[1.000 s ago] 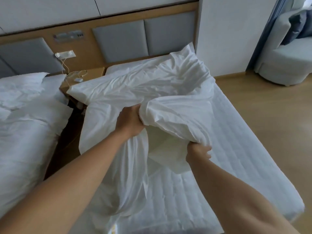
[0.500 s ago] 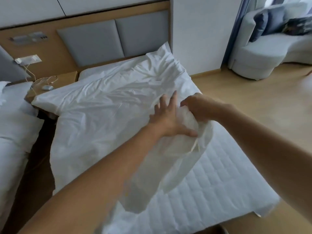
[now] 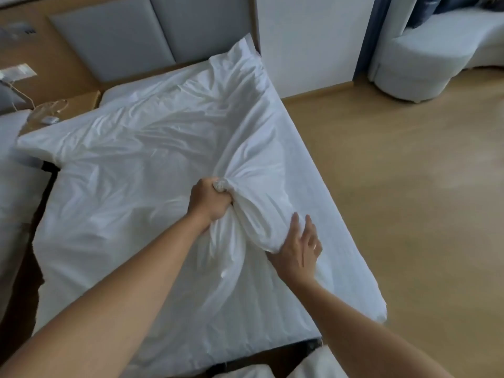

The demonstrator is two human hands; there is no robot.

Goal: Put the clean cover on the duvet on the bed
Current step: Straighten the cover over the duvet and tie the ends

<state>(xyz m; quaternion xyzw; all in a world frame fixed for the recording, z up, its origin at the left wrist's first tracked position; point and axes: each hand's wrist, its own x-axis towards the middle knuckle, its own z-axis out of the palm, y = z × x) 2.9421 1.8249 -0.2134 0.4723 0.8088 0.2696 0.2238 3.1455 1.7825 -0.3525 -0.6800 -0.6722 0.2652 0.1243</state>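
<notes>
- The left hand (image 3: 210, 201) is closed tightly round a gathered bunch of the white cover (image 3: 131, 165), near the middle of the bed (image 3: 321, 192).
- The right hand (image 3: 299, 251) is laid with fingers spread and nearly straight against a bulging fold of the same cloth, just beside the left hand.
- The cover is spread crumpled across most of the bed, one corner raised by the grey headboard (image 3: 114, 42).
- Whether a duvet fills the bulge cannot be told.
</notes>
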